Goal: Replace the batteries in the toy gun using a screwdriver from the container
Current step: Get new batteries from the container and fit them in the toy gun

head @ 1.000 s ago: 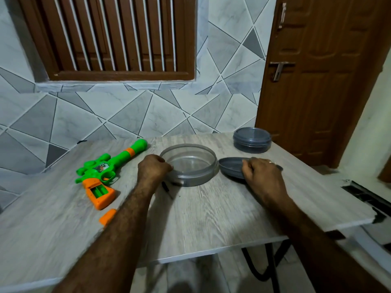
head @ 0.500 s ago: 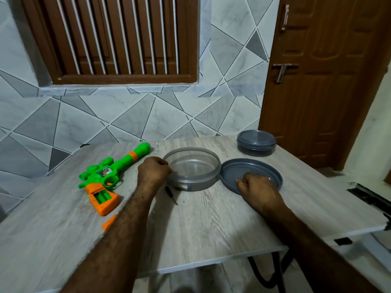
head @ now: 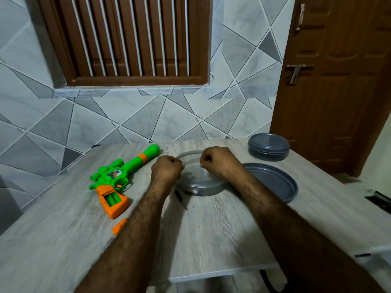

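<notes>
Our left grip (head: pixel 167 169) is curled into a fist, knuckles up, against the left rim of the clear round container (head: pixel 201 190). The fingers are tucked under, and we cannot tell whether they have hold of anything. Our right grip (head: pixel 219 161) is curled too, over the container's open top, fingertips folded toward the palm. What, if anything, it pinches is hidden from us. The two fists are near each other but apart.

Just beside our left wrist, in front of the container and outside it, a small black screwdriver (head: pixel 181 197) lies flat on the surface (head: pixel 211 240), tip toward us. Left of it the green and orange toy gun (head: pixel 118 176) lies on its side, barrel pointing away toward the wall, orange handle nearest us. The handle's battery bay is open, with green showing inside. A small orange cover (head: pixel 119 226) lies loose on the surface just nearer than the handle, partly hidden by our left forearm.

Right of the clear container a grey lid (head: pixel 283 187) lies hollow side up, its edge running behind our right forearm. Farther back a closed grey container (head: pixel 268 148) stands near the surface's far right corner. Behind the surface we see a tiled wall (head: pixel 148 115), a barred wooden window (head: pixel 131 39) and a brown door (head: pixel 338 92).
</notes>
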Available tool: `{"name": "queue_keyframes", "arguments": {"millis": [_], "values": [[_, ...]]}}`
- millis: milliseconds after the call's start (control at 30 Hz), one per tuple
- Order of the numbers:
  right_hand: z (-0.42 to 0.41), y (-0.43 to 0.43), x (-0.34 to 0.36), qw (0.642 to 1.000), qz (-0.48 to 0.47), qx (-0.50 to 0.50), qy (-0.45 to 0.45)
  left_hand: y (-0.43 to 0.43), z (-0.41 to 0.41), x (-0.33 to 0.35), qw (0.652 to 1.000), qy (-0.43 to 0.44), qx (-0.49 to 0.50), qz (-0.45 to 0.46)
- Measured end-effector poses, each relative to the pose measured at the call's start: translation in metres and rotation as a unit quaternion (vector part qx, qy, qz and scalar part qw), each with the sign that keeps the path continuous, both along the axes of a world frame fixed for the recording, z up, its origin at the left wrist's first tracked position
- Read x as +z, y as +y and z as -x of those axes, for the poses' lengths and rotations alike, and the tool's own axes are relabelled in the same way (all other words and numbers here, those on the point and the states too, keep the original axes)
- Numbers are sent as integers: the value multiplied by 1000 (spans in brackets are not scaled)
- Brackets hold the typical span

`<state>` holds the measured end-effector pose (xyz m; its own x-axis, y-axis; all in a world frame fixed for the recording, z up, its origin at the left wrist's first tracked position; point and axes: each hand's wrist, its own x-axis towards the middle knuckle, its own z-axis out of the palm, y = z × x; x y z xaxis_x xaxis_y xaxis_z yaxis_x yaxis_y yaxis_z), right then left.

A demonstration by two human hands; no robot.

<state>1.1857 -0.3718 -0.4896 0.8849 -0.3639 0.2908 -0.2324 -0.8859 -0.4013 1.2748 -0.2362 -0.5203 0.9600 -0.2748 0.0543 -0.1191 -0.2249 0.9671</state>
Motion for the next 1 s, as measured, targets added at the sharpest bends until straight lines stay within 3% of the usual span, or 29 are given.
{"name": "queue_keyframes", "arguments": {"millis": [233,433,633,1000], "values": [[-34,15,-1,992,-3,14,129,-2,-5,-3,1000,-5,7,-3],[-49,18,-9,968,32,12,249,-4,-4,2,998,-38,15,-56],[-54,15,-12,963,6,13,270,-3,-4,3,995,-48,23,-83],[-62,15,-16,965,15,-5,263,-2,-3,0,997,-33,48,-50]]}}
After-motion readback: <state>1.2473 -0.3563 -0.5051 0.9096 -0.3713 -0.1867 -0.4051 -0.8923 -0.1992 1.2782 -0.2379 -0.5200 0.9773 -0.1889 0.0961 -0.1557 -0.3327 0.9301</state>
